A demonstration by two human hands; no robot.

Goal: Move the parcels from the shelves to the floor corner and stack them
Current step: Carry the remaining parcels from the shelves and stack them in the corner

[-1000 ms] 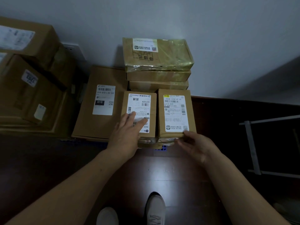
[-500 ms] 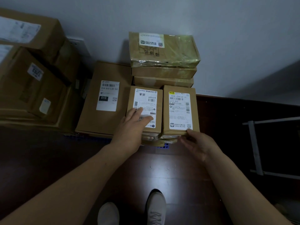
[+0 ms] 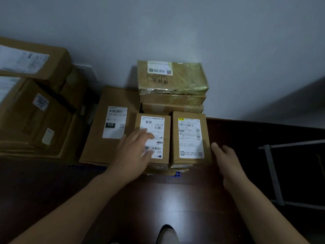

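Dark floor (image 3: 184, 199) against a grey wall (image 3: 211, 32), parcels (image 3: 172, 76) stacked in the corner: my left hand (image 3: 133, 155) lies open-fingered over the left small parcel (image 3: 158, 124), my right hand (image 3: 226, 161) open and empty just beside the right small parcel (image 3: 190, 138), seemingly squaring the pair.

My left hand (image 3: 133, 154), fingers spread, lies over the near left of the small brown cardboard parcel with a white label (image 3: 159, 125); my right hand (image 3: 226, 161), fingers loosely straight, hangs off to its right; both forearms extended forward.
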